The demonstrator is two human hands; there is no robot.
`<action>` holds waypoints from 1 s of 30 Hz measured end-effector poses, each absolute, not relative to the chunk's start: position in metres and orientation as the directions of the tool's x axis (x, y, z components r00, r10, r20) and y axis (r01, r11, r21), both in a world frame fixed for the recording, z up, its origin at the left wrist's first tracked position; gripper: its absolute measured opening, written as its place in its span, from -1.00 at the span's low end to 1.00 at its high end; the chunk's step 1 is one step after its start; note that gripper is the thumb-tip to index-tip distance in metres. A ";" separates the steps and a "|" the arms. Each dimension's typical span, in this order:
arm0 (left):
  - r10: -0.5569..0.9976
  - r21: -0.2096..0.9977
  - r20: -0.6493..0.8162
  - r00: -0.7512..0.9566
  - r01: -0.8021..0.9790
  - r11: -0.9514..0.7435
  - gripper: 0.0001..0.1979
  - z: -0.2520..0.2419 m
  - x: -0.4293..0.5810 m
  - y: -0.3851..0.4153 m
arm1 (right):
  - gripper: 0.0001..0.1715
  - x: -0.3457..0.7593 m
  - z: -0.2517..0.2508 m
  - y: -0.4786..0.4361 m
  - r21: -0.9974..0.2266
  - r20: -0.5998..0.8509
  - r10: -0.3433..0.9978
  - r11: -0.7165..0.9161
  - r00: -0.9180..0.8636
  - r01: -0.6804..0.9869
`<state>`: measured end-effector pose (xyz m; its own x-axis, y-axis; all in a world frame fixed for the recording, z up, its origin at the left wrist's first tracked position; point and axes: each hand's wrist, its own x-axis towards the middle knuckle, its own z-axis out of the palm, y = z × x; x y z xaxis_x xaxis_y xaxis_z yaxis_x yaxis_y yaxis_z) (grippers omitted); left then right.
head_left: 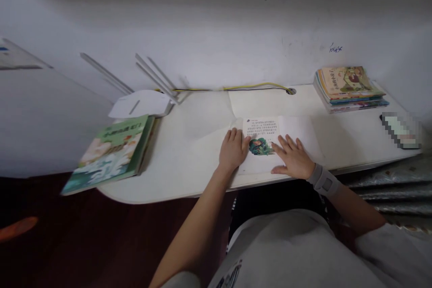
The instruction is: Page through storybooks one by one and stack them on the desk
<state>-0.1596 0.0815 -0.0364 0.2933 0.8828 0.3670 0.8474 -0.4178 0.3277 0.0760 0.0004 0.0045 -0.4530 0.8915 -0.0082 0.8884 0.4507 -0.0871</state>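
On the white desk (195,144) in front of me lies an open book (261,127), its left page carrying lines of print and a picture of green leaves. The right page looks mostly blank. My left hand (232,149) rests at the left edge of that book, thumb on the page and fingers stretched toward the wall. Spread over the right page near the middle fold is my right hand (292,157), with a grey band round its wrist. Neither hand grips anything.
A white router (141,102) with several antennas stands at the back left. Before it, green-covered books (111,148) overhang the desk's left edge. A book stack (349,87) sits back right, near a phone (401,130). A yellow-and-black cable (249,86) runs along the wall into a hole.
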 end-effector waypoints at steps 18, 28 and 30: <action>0.900 0.106 0.286 0.330 0.922 -0.372 -0.33 -0.033 -0.159 0.079 | 0.00 0.092 -0.004 -0.003 -0.040 0.006 0.886 0.464 -0.464 0.885; 0.908 0.240 0.265 0.324 0.890 -0.388 -0.49 -0.020 -0.153 0.071 | -0.03 0.101 -0.003 0.009 -0.044 -0.028 0.861 0.506 -0.507 0.861; 0.931 0.353 0.260 0.257 0.872 -0.339 -0.56 -0.014 -0.149 0.067 | -0.04 0.099 0.000 0.007 -0.041 -0.022 0.864 0.502 -0.503 0.864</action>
